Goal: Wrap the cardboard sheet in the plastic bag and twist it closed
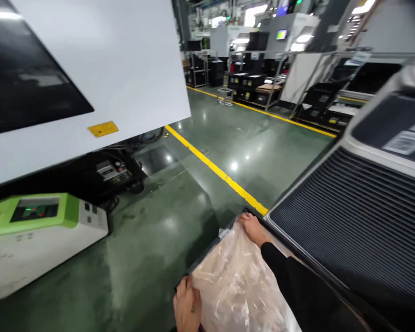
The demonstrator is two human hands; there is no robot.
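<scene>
Two bare hands are working a clear plastic bag [238, 286] low in the view, over a dark bin edge [197, 265]. Left hand [187, 304] is pinching the bag's near edge, fingers curled on the film. Right hand [251, 228], in a black sleeve [297, 281], is pressing flat on the bag's far corner, fingers narrow; grip underneath cannot be told. Just right of the bag, a ribbed grey machine panel [359, 216] is crowding the arm. Left, a green-and-white control unit [38, 235] is sitting on the green floor [166, 221] beneath a white machine cover [100, 69]. Yellow floor line [214, 168] is running toward distant racks [252, 83].
</scene>
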